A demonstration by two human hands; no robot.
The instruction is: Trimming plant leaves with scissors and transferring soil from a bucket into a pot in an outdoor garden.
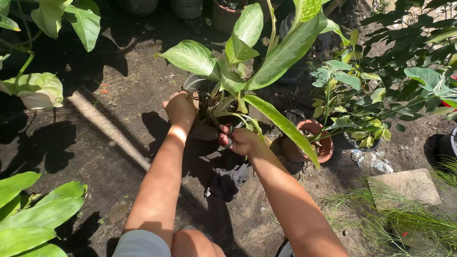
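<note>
A potted plant (266, 57) with large pale-green speckled leaves stands on the soil in a grey pot (194, 84). My left hand (180, 107) is closed on the pot's near left rim. My right hand (241, 141) grips dark-handled scissors (223, 129), whose blades point into the base of the plant's stems. Leaves hide the blade tips.
A terracotta pot (314, 143) sits right of my hand, with a small leafy plant in a dark pot (354, 143) beside it. A dark cloth (228, 181) lies on the dirt below my arms. A flat stone slab (404, 188) and grass are at lower right; broad leaves (33, 214) at lower left.
</note>
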